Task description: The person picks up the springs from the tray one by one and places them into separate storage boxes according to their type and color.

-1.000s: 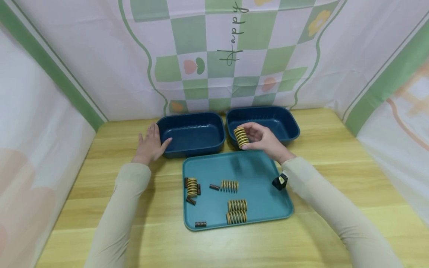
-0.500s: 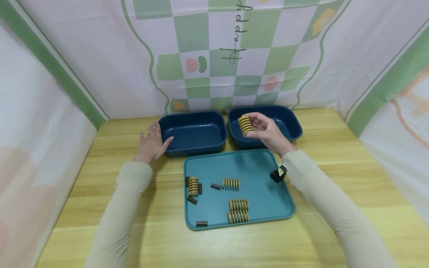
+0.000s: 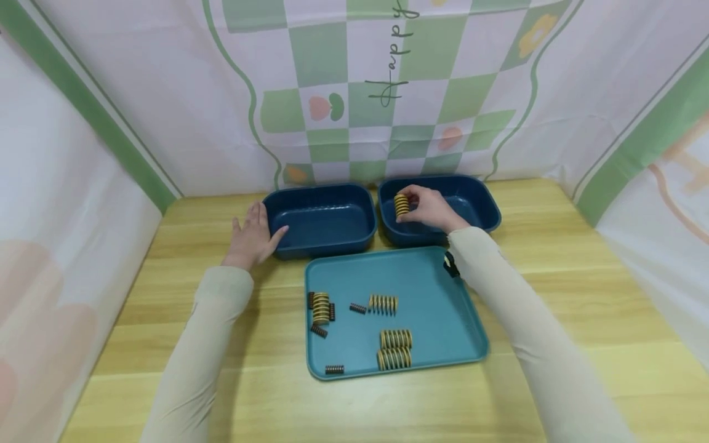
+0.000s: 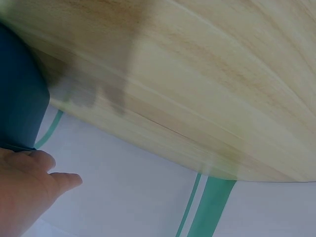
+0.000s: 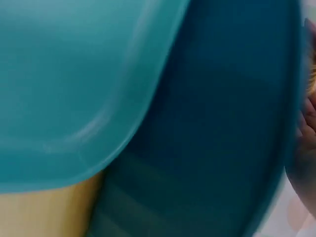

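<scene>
In the head view my right hand pinches a large gold spring between thumb and fingers, over the left part of the right blue bin. The right wrist view catches only a sliver of that hand past the bin's side. My left hand rests with straight, spread fingers against the left end of the left blue bin. On the teal tray lie several gold springs and several small dark springs, one pair of gold ones side by side near the front rim.
Both bins stand side by side behind the tray on a wooden table. A patterned cloth hangs close behind the bins, with more cloth at both sides. A black wrist camera sits under the right sleeve.
My right hand has moved up and back from the front rim of the right bin to above its inside, carrying the gold spring. The left hand keeps its place against the left bin.
</scene>
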{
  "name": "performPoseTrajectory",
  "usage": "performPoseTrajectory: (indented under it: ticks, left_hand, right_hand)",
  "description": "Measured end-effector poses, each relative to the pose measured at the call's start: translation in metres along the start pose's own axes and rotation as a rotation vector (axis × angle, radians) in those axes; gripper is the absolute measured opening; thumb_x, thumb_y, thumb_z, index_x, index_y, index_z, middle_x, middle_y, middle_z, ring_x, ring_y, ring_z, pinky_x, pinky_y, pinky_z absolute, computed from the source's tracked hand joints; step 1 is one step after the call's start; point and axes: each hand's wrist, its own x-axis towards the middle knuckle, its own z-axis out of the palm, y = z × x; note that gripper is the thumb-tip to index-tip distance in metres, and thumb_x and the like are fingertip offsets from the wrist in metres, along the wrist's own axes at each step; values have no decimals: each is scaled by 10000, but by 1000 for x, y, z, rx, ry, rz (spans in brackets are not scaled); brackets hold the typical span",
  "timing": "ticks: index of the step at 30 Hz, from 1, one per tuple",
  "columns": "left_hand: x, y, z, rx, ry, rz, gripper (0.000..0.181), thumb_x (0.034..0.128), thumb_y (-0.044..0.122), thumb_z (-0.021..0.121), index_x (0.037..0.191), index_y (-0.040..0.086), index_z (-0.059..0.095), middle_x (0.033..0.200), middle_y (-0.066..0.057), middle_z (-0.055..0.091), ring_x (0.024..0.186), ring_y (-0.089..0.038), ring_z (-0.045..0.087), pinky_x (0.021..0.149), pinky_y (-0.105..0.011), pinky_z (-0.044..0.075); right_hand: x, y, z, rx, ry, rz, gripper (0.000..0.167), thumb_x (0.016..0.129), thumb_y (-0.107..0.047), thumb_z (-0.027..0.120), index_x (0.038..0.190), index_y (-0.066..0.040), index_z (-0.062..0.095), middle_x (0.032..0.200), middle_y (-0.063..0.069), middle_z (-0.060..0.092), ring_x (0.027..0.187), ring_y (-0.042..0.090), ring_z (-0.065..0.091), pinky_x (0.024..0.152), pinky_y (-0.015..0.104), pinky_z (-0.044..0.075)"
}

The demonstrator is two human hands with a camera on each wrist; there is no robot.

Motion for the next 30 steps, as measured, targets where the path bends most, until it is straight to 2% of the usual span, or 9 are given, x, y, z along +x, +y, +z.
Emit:
performPoseTrajectory:
  ticks: [2, 5, 10, 16, 23, 27, 30]
  left_hand:
    - [0, 0, 1, -1, -4, -1, 852, 981, 576, 200, 1468, -88, -18, 1544, -244, -25, 1424, -358, -9, 1089, -605, 16]
    - [0, 0, 2, -7, -2, -1, 858, 978, 585, 197, 1469, -86, -14, 1545, -242, -27, 1424, -357, -8, 1090, -605, 14]
    - [2, 0, 4, -9, 10, -2, 848, 981, 575, 216, 1473, -80, -4, 1547, -238, -20, 1424, -361, 14, 1088, -608, 22]
    - [3, 2, 4, -4, 9, 0, 856, 977, 587, 200, 1473, -78, -11, 1546, -237, -26, 1425, -356, 6, 1090, -605, 21]
    - [2, 3, 1, 3, 18, -1, 858, 977, 585, 197, 1469, -90, -2, 1544, -245, -14, 1426, -356, 9, 1090, -604, 17]
    - [2, 2, 2, 9, 17, -6, 851, 982, 573, 206, 1467, -94, -2, 1542, -250, -12, 1424, -362, 18, 1090, -606, 23]
    - [1, 1, 2, 15, 13, -11, 840, 987, 560, 214, 1467, -95, -3, 1542, -249, -15, 1424, -362, 17, 1090, -606, 27]
  right_hand:
    - [7, 3, 5, -128, -47, -24, 545, 785, -124, 763, 1258, 8, 528, 1138, 191, 590, 1025, 313, 574, 849, 443, 474]
    - [14, 3, 12, -268, -113, -62, 497, 812, -74, 708, 1261, 34, 524, 1127, 207, 593, 960, 313, 581, 801, 440, 481]
    - [22, 2, 21, -397, -160, -87, 458, 841, -9, 616, 1283, 55, 512, 1153, 228, 583, 903, 310, 571, 751, 429, 463]
    - [26, 3, 23, -432, -172, -56, 463, 837, 23, 584, 1290, 67, 503, 1149, 246, 585, 881, 315, 564, 737, 422, 446]
    - [28, 5, 24, -427, -177, -57, 481, 843, 12, 578, 1312, 66, 485, 1180, 251, 569, 886, 318, 554, 737, 428, 443]
    - [26, 4, 20, -393, -161, -61, 518, 837, -40, 648, 1320, 49, 486, 1258, 241, 533, 1044, 351, 546, 845, 457, 457]
    - [21, -1, 13, -333, -125, -80, 564, 811, -77, 715, 1318, 36, 494, 1307, 221, 509, 1177, 357, 489, 945, 476, 418]
